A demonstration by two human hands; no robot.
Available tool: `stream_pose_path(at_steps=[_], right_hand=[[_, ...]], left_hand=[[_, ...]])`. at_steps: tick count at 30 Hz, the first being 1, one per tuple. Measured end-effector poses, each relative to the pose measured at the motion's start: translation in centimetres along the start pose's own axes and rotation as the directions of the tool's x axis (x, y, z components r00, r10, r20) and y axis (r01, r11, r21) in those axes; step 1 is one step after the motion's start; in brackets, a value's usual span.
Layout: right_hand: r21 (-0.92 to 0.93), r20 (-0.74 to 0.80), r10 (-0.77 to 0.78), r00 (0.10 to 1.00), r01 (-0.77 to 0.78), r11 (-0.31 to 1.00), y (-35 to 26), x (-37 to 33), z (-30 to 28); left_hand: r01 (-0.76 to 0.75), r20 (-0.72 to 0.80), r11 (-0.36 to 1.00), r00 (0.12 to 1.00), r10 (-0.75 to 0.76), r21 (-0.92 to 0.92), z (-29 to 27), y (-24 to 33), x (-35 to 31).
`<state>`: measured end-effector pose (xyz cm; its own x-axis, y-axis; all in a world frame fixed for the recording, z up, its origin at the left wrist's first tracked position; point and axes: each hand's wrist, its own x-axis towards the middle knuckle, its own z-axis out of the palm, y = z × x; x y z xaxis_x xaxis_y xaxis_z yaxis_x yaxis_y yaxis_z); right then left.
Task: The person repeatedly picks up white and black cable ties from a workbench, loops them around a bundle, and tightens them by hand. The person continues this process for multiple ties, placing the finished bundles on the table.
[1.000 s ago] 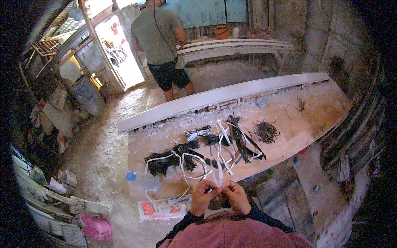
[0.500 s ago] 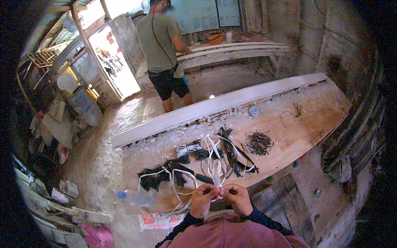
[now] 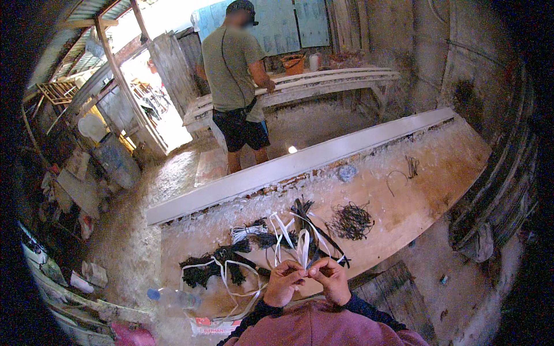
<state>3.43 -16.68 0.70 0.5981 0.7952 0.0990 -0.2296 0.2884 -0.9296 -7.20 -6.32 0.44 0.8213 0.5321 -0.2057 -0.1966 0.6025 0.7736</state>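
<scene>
My left hand (image 3: 284, 284) and my right hand (image 3: 330, 279) meet in front of my body, fingertips pinched together. Between them they hold a white strap (image 3: 303, 248), looped upward from the pinch. A dark piece (image 3: 312, 259) rises beside it near my right fingertips; its kind is unclear. More white strap trails across the table just beyond. Left of my hands lies a bundle of black cords (image 3: 199, 272) with a white strap around it. Farther off rest a bundle of white cords (image 3: 248, 232) and dark strips (image 3: 323, 230). My fingers cover the pinched ends.
The wooden table (image 3: 404, 210) has a long pale board (image 3: 300, 164) along its far edge. On it are a tangle of black cord (image 3: 350, 221) and a crumpled bluish wad (image 3: 346, 173). A plastic bottle (image 3: 173, 298) lies at left. Beyond, a person (image 3: 234, 81) stands at another bench.
My hands still pinch the strap, and its loop now stands wider. My view has shifted a little. The person beyond appears more upright.
</scene>
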Motion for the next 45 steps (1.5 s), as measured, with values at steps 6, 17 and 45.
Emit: stream_pose_path(at_steps=[6,17,45], right_hand=[[-0.529,0.341,-0.454,0.823,0.568,0.631,-1.4,2.5,-1.9],[-0.553,0.460,-0.317,0.829,0.547,0.628,-1.5,7.1,-2.9],[-0.561,0.411,-0.192,0.891,0.413,0.718,1.2,6.6,-0.9]], left_hand=[[-0.066,0.000,0.991,0.998,0.067,0.116,0.7,0.1,3.0],[-0.044,0.038,0.995,0.998,0.040,0.084,-0.6,2.3,7.1],[-0.457,0.047,0.402,0.705,0.708,0.794,-0.8,2.0,5.2]])
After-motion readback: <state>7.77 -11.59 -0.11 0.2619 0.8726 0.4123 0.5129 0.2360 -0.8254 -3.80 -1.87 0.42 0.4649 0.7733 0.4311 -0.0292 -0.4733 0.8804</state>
